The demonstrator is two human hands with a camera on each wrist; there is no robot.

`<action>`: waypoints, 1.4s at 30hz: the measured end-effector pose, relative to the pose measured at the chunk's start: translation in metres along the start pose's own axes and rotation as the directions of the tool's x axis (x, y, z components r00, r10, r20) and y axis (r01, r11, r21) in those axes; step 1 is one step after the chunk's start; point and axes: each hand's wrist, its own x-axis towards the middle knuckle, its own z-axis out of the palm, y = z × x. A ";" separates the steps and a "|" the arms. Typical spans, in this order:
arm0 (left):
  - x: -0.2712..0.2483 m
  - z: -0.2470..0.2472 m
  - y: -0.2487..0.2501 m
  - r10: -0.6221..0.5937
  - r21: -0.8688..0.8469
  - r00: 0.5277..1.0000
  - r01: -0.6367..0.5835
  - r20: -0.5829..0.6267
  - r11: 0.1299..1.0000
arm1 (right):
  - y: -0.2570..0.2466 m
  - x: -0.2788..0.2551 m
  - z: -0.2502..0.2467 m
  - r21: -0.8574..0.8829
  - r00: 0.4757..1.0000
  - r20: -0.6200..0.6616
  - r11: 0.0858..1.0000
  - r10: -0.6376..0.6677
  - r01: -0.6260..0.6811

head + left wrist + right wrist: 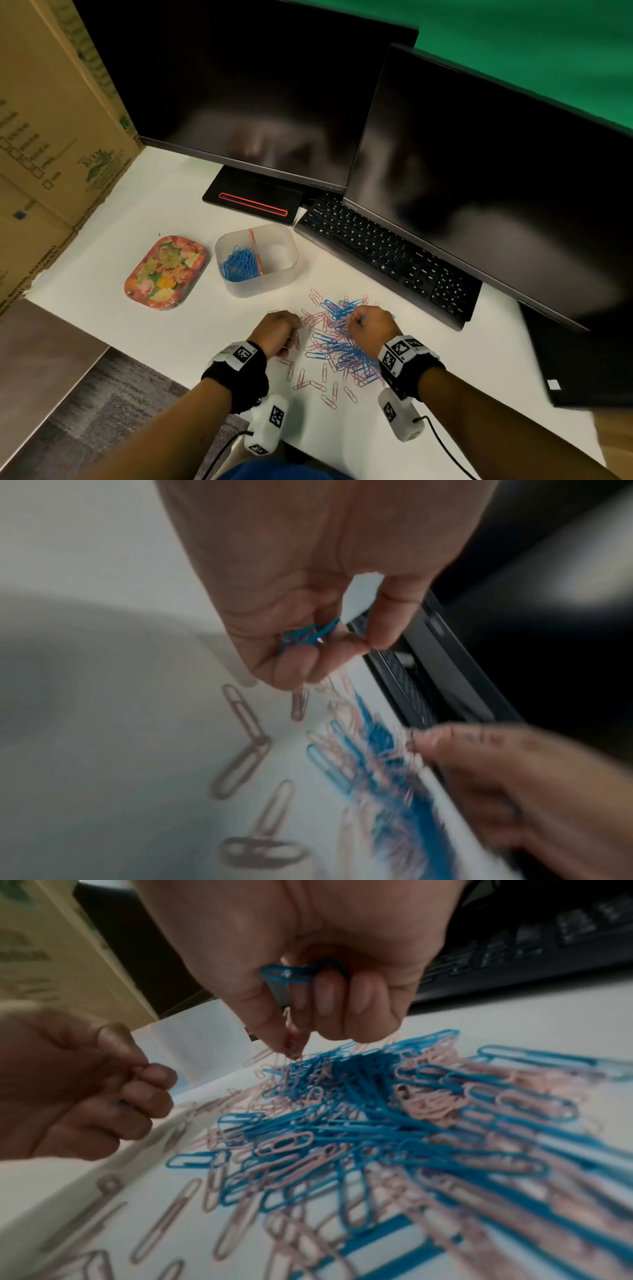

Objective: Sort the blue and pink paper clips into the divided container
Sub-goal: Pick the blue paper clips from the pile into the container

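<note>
White table (144,246) under 2 dark monitors (260,85) and a black keyboard (387,253) carries a loose heap of blue and pink paper clips (342,346), lying near the front edge between both hands. Behind the heap stands the divided container (289,274), with blue clips (239,263) piled in its left compartment and the right one looking bare; a flowered tray (166,270) sits just left of it. The left hand (308,588) has its fingers (291,672) curled around a small bunch of blue clips (308,635). The right hand (325,961) also holds blue clips (291,974) tucked under curled fingers (363,999), while thumb and forefinger pinch at the pile. This looks like the gathering step for blue, with pink not yet begun. Next, each handful should go to the left compartment, released low so that none bounce across the divider. How many clips each hand holds is hidden by the fingers, and both wrist views are blurred; whether a pink clip is caught in the right pinch cannot be told.
</note>
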 end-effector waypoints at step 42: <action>-0.016 -0.073 0.071 0.093 -0.610 0.987 -0.156 -0.135 0.777 | -0.168 0.024 -0.004 0.542 0.951 0.255 0.841 -0.175 0.010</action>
